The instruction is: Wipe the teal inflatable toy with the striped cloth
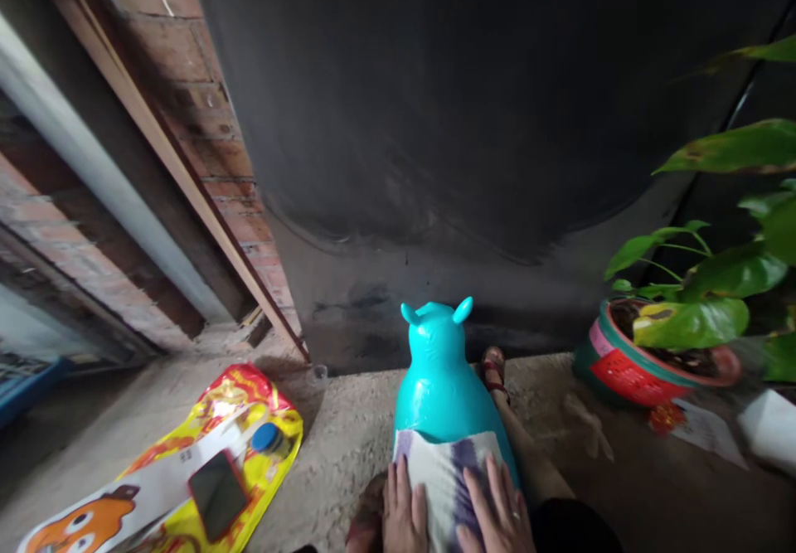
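A shiny turquoise inflatable animal (434,391) with two small ears stands in front of me, its head toward the dark wall. Over its back lies a white and purple striped cloth (439,478). My left hand (403,510) rests flat on the left part of the cloth, fingers stretched forward. On the right part, my right hand (497,513) lies flat too, fingers spread and a ring on one of them. Neither hand grips anything. The lower part of the animal is hidden beneath the cloth and my hands.
A yellow and red plastic bag (274,474) on the floor at left bears a phone (217,495), a blue-capped container (266,438) and a printed orange cartoon (87,524). A potted plant (647,371) stands at right. My sandaled foot (494,368) is beside the animal, near the dark panel (429,122).
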The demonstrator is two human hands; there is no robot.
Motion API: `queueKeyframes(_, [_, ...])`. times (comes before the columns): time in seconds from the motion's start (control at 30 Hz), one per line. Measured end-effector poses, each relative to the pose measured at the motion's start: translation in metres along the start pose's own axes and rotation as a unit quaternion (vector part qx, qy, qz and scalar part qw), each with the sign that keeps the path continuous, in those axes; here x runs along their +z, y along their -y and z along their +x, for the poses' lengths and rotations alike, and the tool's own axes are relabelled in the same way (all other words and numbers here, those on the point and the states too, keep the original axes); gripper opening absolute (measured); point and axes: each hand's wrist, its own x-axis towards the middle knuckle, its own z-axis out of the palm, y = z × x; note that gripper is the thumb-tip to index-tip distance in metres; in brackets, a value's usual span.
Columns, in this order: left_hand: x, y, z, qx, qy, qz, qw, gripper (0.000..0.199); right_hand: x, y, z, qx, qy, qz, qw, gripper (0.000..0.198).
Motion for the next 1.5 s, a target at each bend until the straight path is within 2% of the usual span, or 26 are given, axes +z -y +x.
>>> queueKeyframes(0.13, [-0.016,-0.020,0.016,-0.032,0.003,-0.058,0.998,0.064,-0.011,0.008,0.035,-0.051,0.025,0.027,0.998,0.061])
queueKeyframes(0.27, [-0.025,-0.033,0.054,-0.028,0.009,-0.112,0.993,0.064,-0.023,0.021,0.081,-0.047,0.083,0.074,0.993,0.066])
queueKeyframes(0.4, [-0.034,-0.044,0.098,-0.022,0.016,-0.143,0.989,0.065,-0.032,0.033,0.126,-0.036,0.078,0.081,0.993,0.070])
queueKeyframes(0.5, [-0.036,-0.049,0.114,-0.033,0.022,-0.161,0.986,0.067,-0.032,0.038,0.144,-0.033,0.066,0.073,0.995,0.073])
queueKeyframes(0.6, [-0.035,-0.050,0.108,-0.042,0.017,-0.177,0.983,0.070,-0.030,0.038,0.140,-0.042,0.052,0.062,0.996,0.073])
queueKeyframes(0.73, [-0.033,-0.039,0.070,-0.033,0.018,-0.187,0.982,0.071,-0.026,0.032,0.100,-0.097,-0.020,0.018,0.995,0.072])
queueKeyframes(0.83, [-0.027,-0.020,0.025,-0.044,0.015,-0.191,0.980,0.079,-0.017,0.020,0.057,-0.201,-0.118,-0.046,0.971,0.071])
queueKeyframes(0.9, [-0.022,-0.008,-0.002,-0.063,-0.002,-0.195,0.979,0.080,-0.009,0.012,0.033,-0.242,-0.186,-0.099,0.947,0.062])
queueKeyframes(0.97, [-0.016,0.001,-0.020,-0.077,-0.018,-0.201,0.976,0.076,-0.003,0.005,0.021,-0.251,-0.227,-0.138,0.931,0.054])
queueKeyframes(1.03, [-0.012,0.006,-0.026,-0.080,-0.026,-0.207,0.975,0.073,-0.001,0.001,0.024,-0.277,-0.233,-0.151,0.920,0.048])
queueKeyframes(1.17, [-0.005,0.015,-0.004,-0.074,-0.029,-0.234,0.969,0.073,-0.005,0.000,0.053,-0.342,-0.224,-0.139,0.902,0.049])
queueKeyframes(1.23, [-0.005,0.016,0.016,-0.067,-0.010,-0.242,0.968,0.075,-0.007,0.003,0.067,-0.342,-0.213,-0.110,0.909,0.053])
queueKeyframes(1.37, [-0.014,-0.001,0.056,-0.051,0.032,-0.247,0.967,0.079,-0.012,0.011,0.093,-0.289,-0.128,-0.032,0.948,0.070])
queueKeyframes(1.5, [-0.028,-0.031,0.094,-0.047,0.033,-0.228,0.972,0.077,-0.022,0.017,0.128,-0.198,-0.044,0.006,0.979,0.070])
